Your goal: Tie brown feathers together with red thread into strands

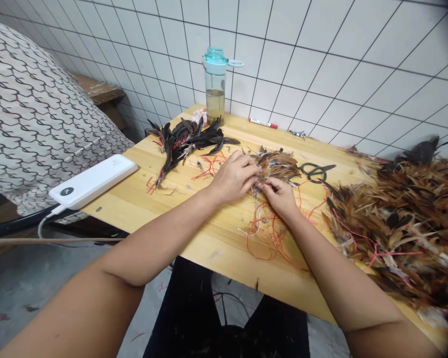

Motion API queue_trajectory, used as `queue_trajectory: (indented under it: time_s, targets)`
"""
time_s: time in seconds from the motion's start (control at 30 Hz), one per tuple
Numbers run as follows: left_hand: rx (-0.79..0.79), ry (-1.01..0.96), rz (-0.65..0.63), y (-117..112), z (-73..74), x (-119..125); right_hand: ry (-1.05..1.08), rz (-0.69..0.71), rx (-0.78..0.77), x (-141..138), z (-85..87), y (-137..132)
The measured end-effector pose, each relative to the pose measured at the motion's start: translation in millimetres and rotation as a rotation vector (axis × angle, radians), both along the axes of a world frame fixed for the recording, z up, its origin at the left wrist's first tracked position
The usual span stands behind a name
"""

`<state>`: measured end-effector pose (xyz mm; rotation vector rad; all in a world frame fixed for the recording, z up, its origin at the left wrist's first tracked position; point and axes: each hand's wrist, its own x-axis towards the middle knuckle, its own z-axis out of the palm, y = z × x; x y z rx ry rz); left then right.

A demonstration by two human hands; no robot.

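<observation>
A bunch of brown feathers lies on the wooden table, its near end between my two hands. My left hand has its fingers closed on the left side of the bunch. Pinched at the near end of the same bunch is my right hand; the fingertips hide exactly what they grip. Loose red string lies tangled on the tabletop below the right wrist. Black-handled scissors rest just right of the bunch.
A large heap of brown feathers covers the table's right side. Black feathers lie at the left. A water bottle and a red marker are at the back by the tiled wall. A white power bank sits at the left edge.
</observation>
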<state>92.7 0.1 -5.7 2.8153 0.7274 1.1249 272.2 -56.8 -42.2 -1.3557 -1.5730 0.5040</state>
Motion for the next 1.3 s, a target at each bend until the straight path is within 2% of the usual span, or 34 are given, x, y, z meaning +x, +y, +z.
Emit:
queue_trajectory:
  time_s: [0.17,0.23,0.33,0.5,0.67,0.9,1.1,1.3]
  targets:
    - [-0.03,-0.153,0.203,6.4,2.8,-5.8,0.154,-0.1,-0.043,3.1,0.8,2.0]
    - [-0.055,-0.129,0.222,10.2,0.0,-7.1,0.224,-0.123,-0.045,5.4,-0.7,3.6]
    - [-0.116,-0.02,0.143,12.2,-7.3,-5.5,0.264,-0.134,-0.038,7.3,-2.6,5.0]
    - [-0.129,0.127,-0.028,9.0,-19.7,1.8,0.188,-0.112,-0.031,6.6,-2.9,3.6]
    - [-0.128,0.128,-0.037,12.8,-25.6,5.5,0.135,-0.101,-0.035,4.2,-2.1,2.2]
    - [-0.177,0.0,-0.09,14.6,-17.0,2.8,0.094,-0.099,-0.028,3.2,-0.9,1.1]
    - [-0.164,0.012,-0.069,17.2,-13.1,-1.8,0.098,-0.103,-0.035,5.0,-1.6,2.2]
    - [-0.152,0.103,-0.04,19.3,-21.0,0.9,0.1,-0.103,-0.036,4.0,0.0,1.6]
